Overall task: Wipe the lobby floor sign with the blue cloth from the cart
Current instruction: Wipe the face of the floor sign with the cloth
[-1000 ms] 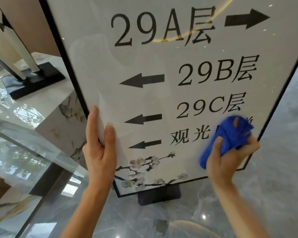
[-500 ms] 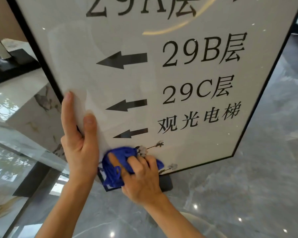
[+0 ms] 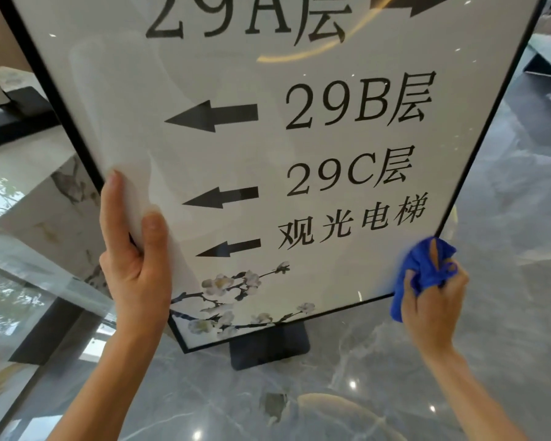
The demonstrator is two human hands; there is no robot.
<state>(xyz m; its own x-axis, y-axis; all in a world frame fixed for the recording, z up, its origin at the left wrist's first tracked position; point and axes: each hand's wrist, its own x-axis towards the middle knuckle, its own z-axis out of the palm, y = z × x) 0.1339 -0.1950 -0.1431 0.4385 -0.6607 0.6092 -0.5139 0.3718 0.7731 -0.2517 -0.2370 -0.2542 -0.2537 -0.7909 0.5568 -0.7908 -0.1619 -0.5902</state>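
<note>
The lobby floor sign [image 3: 223, 154] fills most of the head view: a white glazed panel in a thin black frame, with black arrows, floor numbers and a blossom branch at the bottom. It stands on a dark base [image 3: 268, 348] on the floor. My left hand [image 3: 134, 262] grips its lower left edge, thumb on the glass. My right hand [image 3: 433, 303] is closed around the bunched blue cloth [image 3: 427, 268], pressed at the sign's lower right corner, partly over the frame.
Glossy grey marble floor [image 3: 506, 218] spreads right of and below the sign. At left are a white marbled block [image 3: 29, 173] with a black-based object [image 3: 16, 116] on it, and a glass panel [image 3: 19, 281] lower left.
My right hand swept the cloth from the sign's lower right to the lower left corner and back along the bottom edge. The left hand kept its grip on the left edge.
</note>
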